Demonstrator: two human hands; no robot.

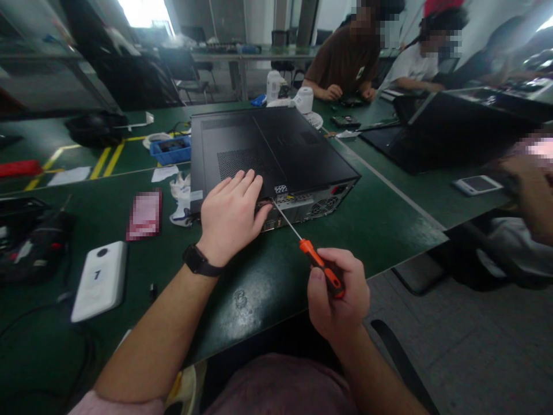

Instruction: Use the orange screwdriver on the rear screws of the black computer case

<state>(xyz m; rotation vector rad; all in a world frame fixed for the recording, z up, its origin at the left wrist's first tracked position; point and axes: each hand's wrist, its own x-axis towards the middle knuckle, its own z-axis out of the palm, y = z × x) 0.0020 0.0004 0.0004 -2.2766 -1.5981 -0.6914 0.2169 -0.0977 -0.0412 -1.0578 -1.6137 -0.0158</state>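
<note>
A black desktop computer case lies on its side on the green table, rear panel toward me. My left hand rests flat on the case's near edge, fingers stretched out, a black watch on the wrist. My right hand is wrapped round the orange handle of a screwdriver. Its thin metal shaft runs up-left to the rear panel's top edge, beside my left thumb.
On the table left of the case lie a white device, a pink-covered phone, a white rag and a blue parts tray. Another open case sits at right. Two people sit at the far side; a person's arm shows at right.
</note>
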